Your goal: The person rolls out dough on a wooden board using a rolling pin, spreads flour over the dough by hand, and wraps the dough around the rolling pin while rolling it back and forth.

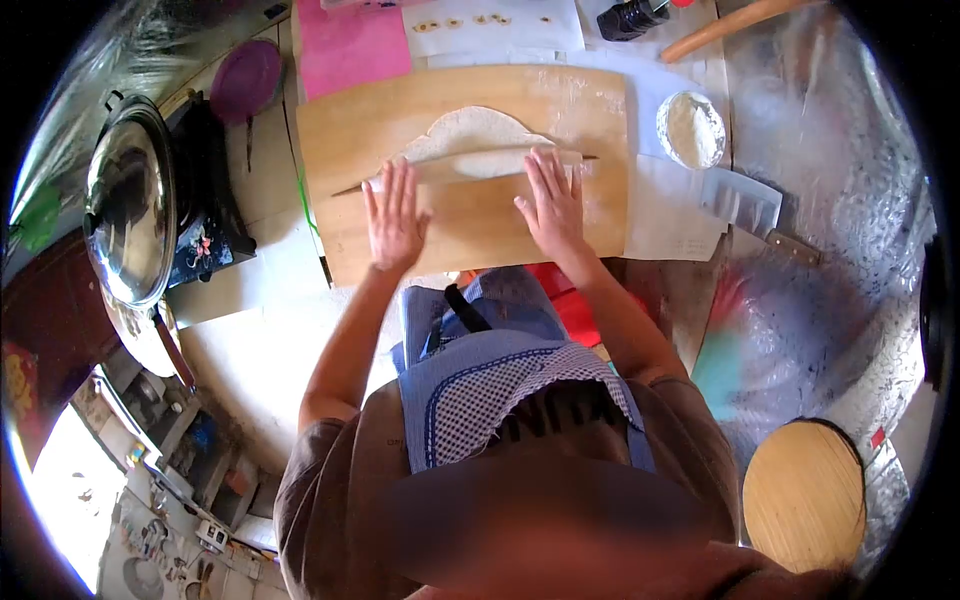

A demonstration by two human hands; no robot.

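A pale sheet of dough point(478, 128) lies on a wooden board point(470, 235) in front of me. Across its near edge runs a rolling pin point(588, 157) with thin, dark, tapered ends. The pale middle of the pin seems to have dough around it, though I cannot tell how much. My left hand point(398, 220) rests flat near the pin's left part, fingers stretched forward. Toward the pin's right end, my right hand point(552, 208) lies palm down on it, its fingers also straight. Neither hand is wrapped round the pin.
A bowl of white flour point(692, 130) and a cleaver point(740, 198) are to the right. On the left stand a lidded pan point(130, 205) and a purple strainer-like item point(246, 82). Beyond the board are a pink sheet point(352, 45) and a dark bottle point(630, 18). A round wooden board point(805, 495) sits lower right.
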